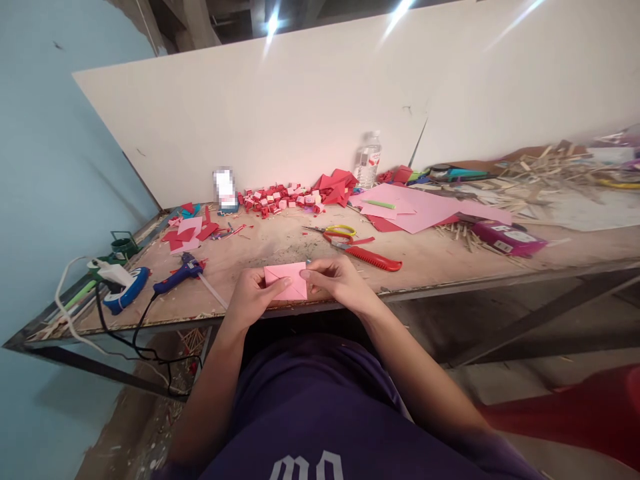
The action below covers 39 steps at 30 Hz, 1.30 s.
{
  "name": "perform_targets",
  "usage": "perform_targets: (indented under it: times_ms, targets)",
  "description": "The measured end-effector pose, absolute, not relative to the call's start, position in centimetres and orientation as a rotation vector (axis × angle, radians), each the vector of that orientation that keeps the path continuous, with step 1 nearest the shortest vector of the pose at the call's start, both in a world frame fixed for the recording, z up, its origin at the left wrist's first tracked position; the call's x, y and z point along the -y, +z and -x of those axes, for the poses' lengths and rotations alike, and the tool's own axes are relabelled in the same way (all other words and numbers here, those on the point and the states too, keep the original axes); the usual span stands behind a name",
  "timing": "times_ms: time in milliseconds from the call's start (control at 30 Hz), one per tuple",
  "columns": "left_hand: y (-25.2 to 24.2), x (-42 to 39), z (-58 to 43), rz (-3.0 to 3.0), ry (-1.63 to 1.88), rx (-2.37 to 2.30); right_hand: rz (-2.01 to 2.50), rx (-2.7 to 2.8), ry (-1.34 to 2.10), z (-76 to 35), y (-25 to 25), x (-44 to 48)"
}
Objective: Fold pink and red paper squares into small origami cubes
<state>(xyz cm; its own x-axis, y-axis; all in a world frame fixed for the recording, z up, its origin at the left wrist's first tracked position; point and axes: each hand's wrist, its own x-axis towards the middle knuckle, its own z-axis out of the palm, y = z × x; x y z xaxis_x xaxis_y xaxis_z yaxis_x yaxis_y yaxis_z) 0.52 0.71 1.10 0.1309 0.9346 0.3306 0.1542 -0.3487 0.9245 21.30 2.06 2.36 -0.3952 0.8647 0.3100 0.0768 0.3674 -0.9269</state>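
A small folded pink paper is held just above the near edge of the wooden worktable. My left hand pinches its left side, thumb lying across the paper's lower face. My right hand pinches its right edge with fingertips pressed together. Both hands are closed on the paper.
Scissors with yellow handles and a red cutter lie just beyond my hands. A blue glue gun with its cord sits at left. Small red folded pieces, pink sheets, a water bottle and wooden sticks crowd the back.
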Motion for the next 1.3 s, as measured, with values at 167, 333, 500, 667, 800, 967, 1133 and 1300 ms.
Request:
perform_targets:
  times_ms: [167,333,500,667,800,967,1133,1300]
  targets:
    - [1.12,-0.55,-0.66,-1.614,1.313,-1.097,0.856,1.776,1.039,-21.26,2.30,-2.09]
    - [1.16,-0.53,-0.76,-1.577,1.350,-1.097,0.870,1.812,1.039,-21.13,2.46,-1.96]
    - [1.25,-0.53,-0.83,-1.563,1.376,-1.097,0.882,1.775,1.076,-21.09,2.56,-1.75]
    - [1.18,-0.56,-0.85,-1.540,1.412,-1.112,0.881,1.761,1.133,-21.07,2.31,-1.78]
    - [1.17,-0.62,-0.90,-1.533,1.407,-1.106,0.881,1.751,1.113,-21.08,2.33,-1.81]
    - [1.03,-0.76,-0.82,-1.499,1.450,-1.113,0.863,1.815,1.237,-21.15,2.37,-1.73]
    - [0.83,-0.88,-0.77,-1.514,1.428,-1.082,0.879,1.771,1.217,-21.12,2.16,-1.73]
    - [0.84,-0.87,-0.77,-1.536,1.424,-1.077,0.879,1.815,1.173,-21.13,2.57,-1.52]
